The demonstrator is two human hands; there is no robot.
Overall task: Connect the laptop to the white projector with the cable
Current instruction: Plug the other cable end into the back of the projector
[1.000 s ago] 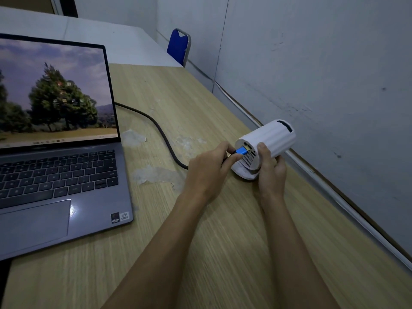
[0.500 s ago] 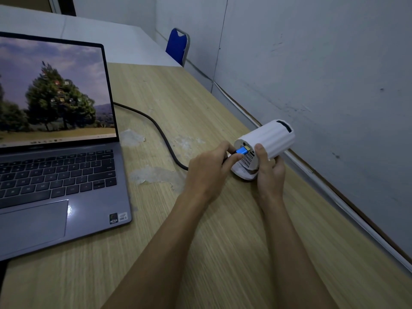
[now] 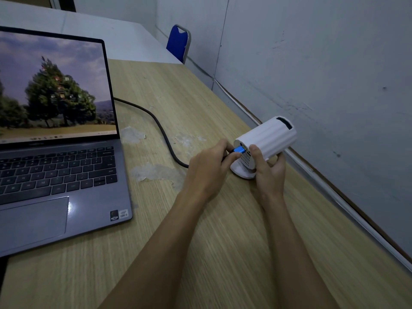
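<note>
An open grey laptop (image 3: pixel 66 170) stands at the left of the wooden table, its screen lit with a tree picture. A black cable (image 3: pixel 160 128) runs from behind the laptop's right side across the table into my left hand (image 3: pixel 209 168). That hand pinches the cable's blue plug (image 3: pixel 239 150), whose tip touches the rear face of the white projector (image 3: pixel 267 139). The small ribbed cylinder sits tilted on a round base. My right hand (image 3: pixel 269 170) grips the projector's rear end and base from the right.
The wooden table (image 3: pixel 223 241) runs along a grey wall (image 3: pixel 323 74) at the right, with a rail at its foot. Pale scuffed patches mark the wood near the cable. A blue chair back (image 3: pixel 178 42) stands beyond the far edge, beside a white table.
Both hands stay on the plug and projector. The plug has edged slightly closer into the projector's rear face; the view has shifted a little.
</note>
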